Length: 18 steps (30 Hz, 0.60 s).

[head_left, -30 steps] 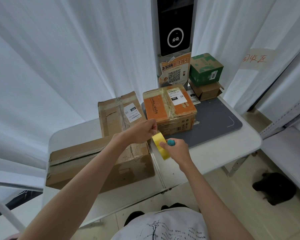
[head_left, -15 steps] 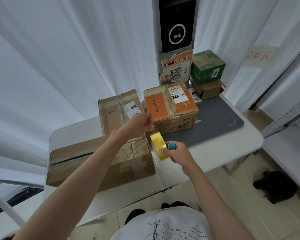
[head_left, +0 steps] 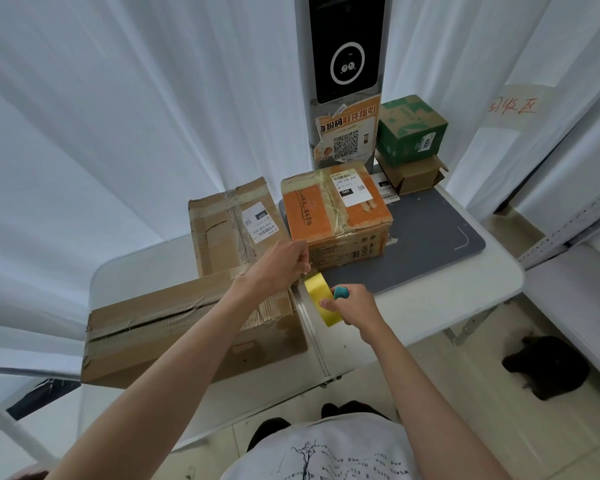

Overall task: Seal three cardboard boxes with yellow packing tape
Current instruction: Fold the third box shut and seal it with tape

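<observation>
The right hand (head_left: 352, 306) grips the yellow tape roll (head_left: 321, 299) just off the near long box (head_left: 187, 327), while the left hand (head_left: 284, 263) pinches its free end. Pull the strip taut and level, I'd judge, before pressing it along that box's seam; the other boxes (head_left: 333, 213) wait behind.

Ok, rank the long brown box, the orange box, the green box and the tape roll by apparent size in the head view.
Largest to smallest:
1. long brown box, though it is also nearest the camera
2. orange box
3. green box, farthest away, so true size is unsure
4. tape roll
</observation>
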Available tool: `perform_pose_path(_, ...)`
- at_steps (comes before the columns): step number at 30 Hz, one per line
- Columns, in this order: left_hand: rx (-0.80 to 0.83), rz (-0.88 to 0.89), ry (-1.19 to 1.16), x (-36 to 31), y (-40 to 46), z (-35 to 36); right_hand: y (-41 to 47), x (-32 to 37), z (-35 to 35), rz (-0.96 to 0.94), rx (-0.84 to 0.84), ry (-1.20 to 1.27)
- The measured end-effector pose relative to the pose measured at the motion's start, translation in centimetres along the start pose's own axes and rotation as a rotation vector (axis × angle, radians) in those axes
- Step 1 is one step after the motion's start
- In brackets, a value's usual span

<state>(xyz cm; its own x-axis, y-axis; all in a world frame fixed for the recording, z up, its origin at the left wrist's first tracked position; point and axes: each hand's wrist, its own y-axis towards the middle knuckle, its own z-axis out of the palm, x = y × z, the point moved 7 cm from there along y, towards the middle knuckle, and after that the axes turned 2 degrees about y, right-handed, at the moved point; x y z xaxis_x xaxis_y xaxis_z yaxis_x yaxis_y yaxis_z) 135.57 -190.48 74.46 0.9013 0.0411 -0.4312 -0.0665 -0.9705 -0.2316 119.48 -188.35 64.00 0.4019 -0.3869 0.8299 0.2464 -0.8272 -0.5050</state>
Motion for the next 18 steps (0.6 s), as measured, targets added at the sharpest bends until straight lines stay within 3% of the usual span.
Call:
perform_pose_path(6,0.056,0.069,0.043,-1.3,1.1,1.6,0.3,-3.2,0.2,0.071,0.094,0.234)
perform_pose_path(11,0.041,0.096,0.108,-1.7,1.6,2.0,2.9,-6.7,-0.2,0.223,-0.098,0.352)
perform_pose_path(18,0.004,0.082,0.105,-1.3,1.9,1.3,6.8,-12.8,0.7,0.375,-0.167,0.195)
